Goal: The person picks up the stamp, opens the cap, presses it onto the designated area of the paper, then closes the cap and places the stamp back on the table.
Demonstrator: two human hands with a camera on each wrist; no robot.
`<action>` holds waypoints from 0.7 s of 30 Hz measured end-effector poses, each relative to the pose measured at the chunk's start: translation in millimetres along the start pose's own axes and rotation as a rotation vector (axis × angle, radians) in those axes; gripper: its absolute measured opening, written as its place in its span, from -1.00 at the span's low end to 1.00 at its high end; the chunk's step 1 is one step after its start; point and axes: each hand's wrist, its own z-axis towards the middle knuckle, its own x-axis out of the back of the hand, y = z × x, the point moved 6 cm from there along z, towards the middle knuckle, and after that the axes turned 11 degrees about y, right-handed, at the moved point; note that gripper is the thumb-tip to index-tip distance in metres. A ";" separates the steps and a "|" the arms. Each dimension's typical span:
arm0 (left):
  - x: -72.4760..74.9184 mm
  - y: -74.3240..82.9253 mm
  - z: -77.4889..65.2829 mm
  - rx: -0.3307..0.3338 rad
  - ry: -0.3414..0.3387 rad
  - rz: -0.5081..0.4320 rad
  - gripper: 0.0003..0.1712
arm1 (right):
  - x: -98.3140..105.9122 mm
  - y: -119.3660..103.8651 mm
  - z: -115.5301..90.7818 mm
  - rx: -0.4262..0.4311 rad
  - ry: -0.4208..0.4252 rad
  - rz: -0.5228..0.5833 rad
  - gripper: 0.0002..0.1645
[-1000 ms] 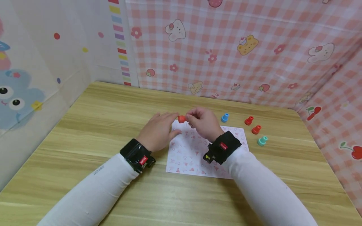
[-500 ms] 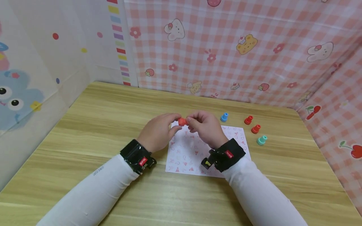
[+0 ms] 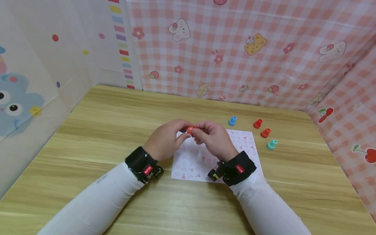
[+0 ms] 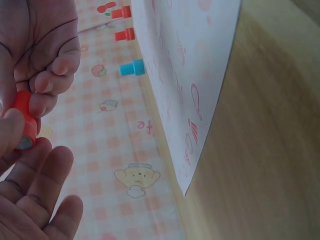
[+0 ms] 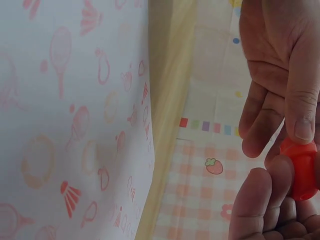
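Observation:
A small red stamp (image 3: 190, 130) is held between both hands above the patterned sheet of paper (image 3: 191, 164). My left hand (image 3: 164, 138) pinches its wide end with thumb and fingers. The fingers of my right hand (image 3: 217, 138) grip the narrow handle end. In the left wrist view, the stamp (image 4: 26, 117) shows a greyish round face at its wide end, turned toward the left hand. Seen from the right wrist, the stamp (image 5: 302, 170) is partly covered by fingers. Pink and orange rackets, shuttlecocks and rings mark the paper.
To the right of the paper stand a blue stamp (image 3: 232, 121), two red ones, the farther red stamp (image 3: 258, 123) and the nearer red stamp (image 3: 265, 133), and a turquoise stamp (image 3: 272, 144). Patterned cloth (image 3: 223, 75) hangs behind the wooden table (image 3: 141, 202).
The left hand's fingers and thumb have closed onto the red stamp, which the right hand was holding alone. Both hands have come closer together and slightly nearer the body.

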 end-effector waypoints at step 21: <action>-2.4 1.0 -2.9 0.062 -0.038 -0.301 -0.83 | 2.2 20.1 -0.8 0.086 -0.007 0.036 -0.88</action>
